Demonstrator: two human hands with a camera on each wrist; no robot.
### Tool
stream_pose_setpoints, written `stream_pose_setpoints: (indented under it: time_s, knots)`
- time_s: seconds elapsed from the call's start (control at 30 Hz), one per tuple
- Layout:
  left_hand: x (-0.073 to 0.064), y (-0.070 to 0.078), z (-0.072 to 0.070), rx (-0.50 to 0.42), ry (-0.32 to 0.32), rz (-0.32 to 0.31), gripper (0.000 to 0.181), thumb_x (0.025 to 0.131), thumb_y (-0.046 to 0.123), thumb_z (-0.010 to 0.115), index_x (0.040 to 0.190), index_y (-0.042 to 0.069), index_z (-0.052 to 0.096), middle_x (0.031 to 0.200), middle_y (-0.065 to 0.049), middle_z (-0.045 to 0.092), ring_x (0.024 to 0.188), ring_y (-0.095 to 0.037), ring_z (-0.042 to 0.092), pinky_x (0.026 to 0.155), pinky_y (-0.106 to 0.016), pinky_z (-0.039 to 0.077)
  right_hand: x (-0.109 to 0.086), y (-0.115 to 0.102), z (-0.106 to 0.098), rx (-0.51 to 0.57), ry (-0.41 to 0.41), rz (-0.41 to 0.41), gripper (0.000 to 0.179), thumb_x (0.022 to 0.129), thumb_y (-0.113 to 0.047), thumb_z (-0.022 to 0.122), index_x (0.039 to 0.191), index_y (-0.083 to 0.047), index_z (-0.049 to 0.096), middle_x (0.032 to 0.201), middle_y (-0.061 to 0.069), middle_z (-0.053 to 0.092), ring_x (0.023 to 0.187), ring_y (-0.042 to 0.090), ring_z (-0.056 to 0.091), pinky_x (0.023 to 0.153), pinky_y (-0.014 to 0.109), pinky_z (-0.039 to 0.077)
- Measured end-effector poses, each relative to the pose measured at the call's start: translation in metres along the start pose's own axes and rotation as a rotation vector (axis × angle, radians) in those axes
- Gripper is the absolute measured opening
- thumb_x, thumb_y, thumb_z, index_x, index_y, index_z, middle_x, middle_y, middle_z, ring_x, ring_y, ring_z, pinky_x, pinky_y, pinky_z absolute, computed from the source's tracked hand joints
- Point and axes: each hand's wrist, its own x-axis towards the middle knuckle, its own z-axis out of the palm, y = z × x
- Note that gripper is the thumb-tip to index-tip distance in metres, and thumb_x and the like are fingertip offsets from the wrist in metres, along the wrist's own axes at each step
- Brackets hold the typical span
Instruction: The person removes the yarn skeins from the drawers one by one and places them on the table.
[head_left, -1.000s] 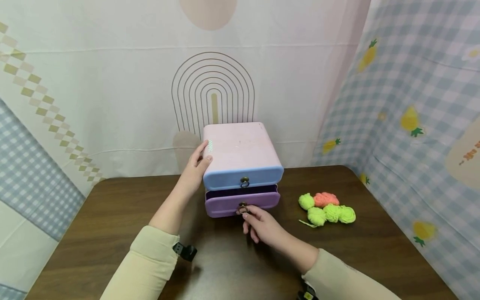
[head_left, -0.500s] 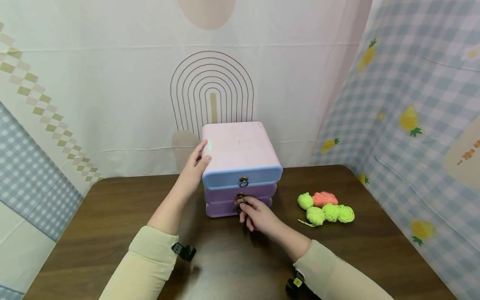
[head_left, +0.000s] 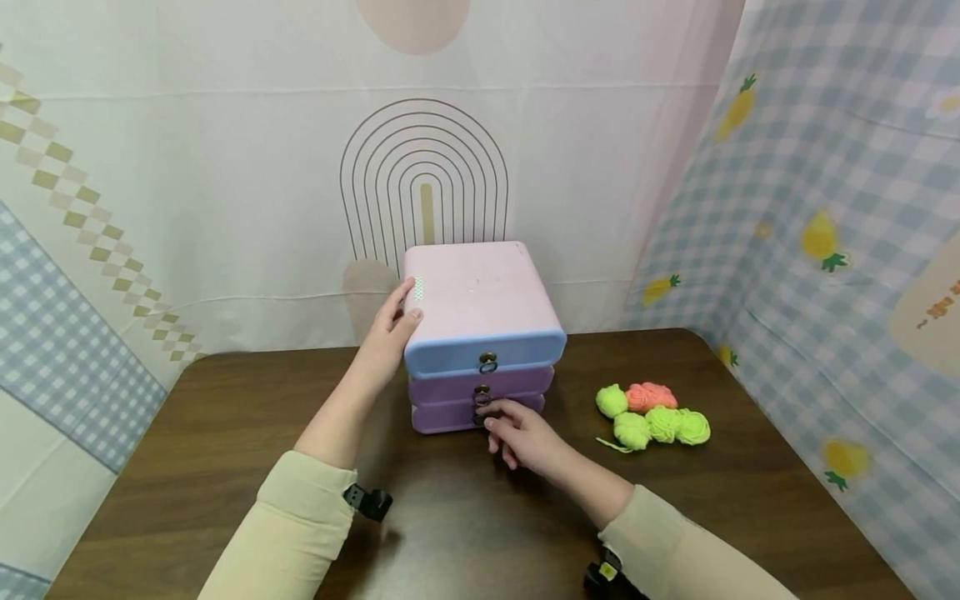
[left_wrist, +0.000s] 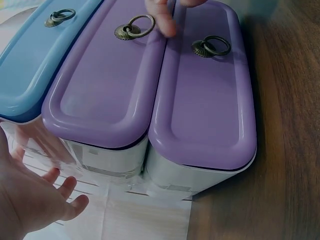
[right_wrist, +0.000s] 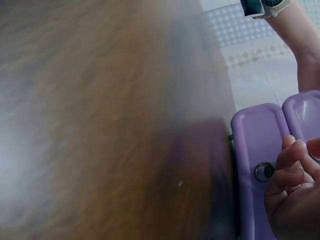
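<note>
A three-tier drawer box with a pink top stands on the table. Its front has a blue top drawer, a purple middle drawer and a purple bottom drawer, all pushed in. Each bears a bronze ring pull, such as the middle ring and the bottom ring. My left hand rests at the box's upper left edge, fingers spread. My right hand is at the purple fronts, fingers loosely bent; in the left wrist view its fingertips sit near the drawers' seam, with both purple rings free.
Right of the box lie neon green yarn balls and a coral yarn bundle on the brown wooden table. A white patterned cloth hangs behind, and a checked cloth hangs at the right.
The purple middle drawer has slid back in, uncovering the bottom drawer. My right hand moved in with it, let go of its ring and shifted slightly down. The left hand stayed put.
</note>
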Motion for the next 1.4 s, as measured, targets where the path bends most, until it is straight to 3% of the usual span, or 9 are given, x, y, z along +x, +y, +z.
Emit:
stream_pose_setpoints:
  time_s: [0.5,0.9,1.4]
  knots:
    - [-0.001,0.0,0.0,-0.004,0.001,-0.001,0.061,0.102,0.04,0.046,0.158,0.031,0.024,0.16,-0.015,0.018,0.141,-0.033,0.028,0.108,-0.055,0.033,-0.007,0.012,-0.01,-0.062,0.015,0.03,0.031,0.103,-0.014,0.052,0.132,-0.002,0.057,0.072,0.008,0.06,0.045,0.014,0.047,0.044,0.03,0.042]
    - [-0.002,0.0,0.001,-0.014,0.003,0.001,0.061,0.102,0.039,0.046,0.158,0.031,0.024,0.16,-0.015,0.016,0.142,-0.033,0.027,0.109,-0.055,0.032,-0.006,0.017,-0.004,-0.137,-0.007,0.085,0.037,0.101,-0.016,0.054,0.136,-0.001,0.052,0.071,0.006,0.061,0.043,0.012,0.046,0.043,0.028,0.041]
    - [0.0,0.0,0.001,-0.01,0.003,-0.006,0.062,0.101,0.041,0.046,0.158,0.03,0.024,0.161,-0.015,0.015,0.143,-0.033,0.024,0.11,-0.056,0.03,-0.001,0.019,0.0,0.084,-0.026,0.214,0.038,0.101,-0.022,0.054,0.132,-0.002,0.047,0.073,0.006,0.06,0.044,0.009,0.044,0.039,0.022,0.031]
